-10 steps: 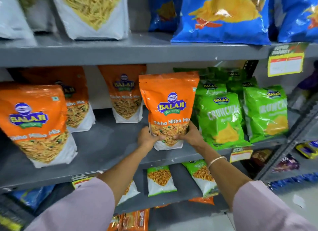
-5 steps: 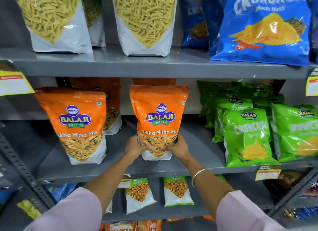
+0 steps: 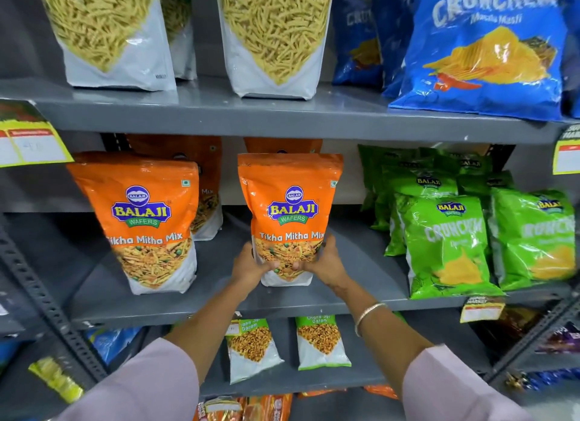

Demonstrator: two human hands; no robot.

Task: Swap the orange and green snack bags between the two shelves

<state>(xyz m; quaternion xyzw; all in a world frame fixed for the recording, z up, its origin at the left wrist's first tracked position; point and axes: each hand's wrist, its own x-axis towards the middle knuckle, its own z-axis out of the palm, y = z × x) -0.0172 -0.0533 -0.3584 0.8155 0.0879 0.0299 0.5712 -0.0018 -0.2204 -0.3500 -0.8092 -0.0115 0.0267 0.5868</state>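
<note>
An orange Balaji Tikha Mitha Mix bag (image 3: 290, 200) stands upright on the middle grey shelf (image 3: 219, 301). My left hand (image 3: 251, 265) grips its lower left corner and my right hand (image 3: 324, 263) grips its lower right. A second orange bag (image 3: 141, 219) stands to the left, with two more orange bags (image 3: 207, 185) behind. Several green Crunchem bags (image 3: 445, 248) fill the right part of the same shelf. Two small green-topped Chana Jor Garam bags (image 3: 318, 342) lean on the shelf below.
The top shelf (image 3: 282, 113) carries white bags of yellow sev (image 3: 276, 37) and blue Crunchem bags (image 3: 483, 50). Yellow price tags (image 3: 31, 144) hang from shelf edges. A perforated grey upright (image 3: 47, 301) runs down the left. Orange packets (image 3: 244, 408) lie at the bottom.
The view has shifted left and upward across the shelves. Both hands stay on the bottom of the orange bag, which now stands further from the green bags.
</note>
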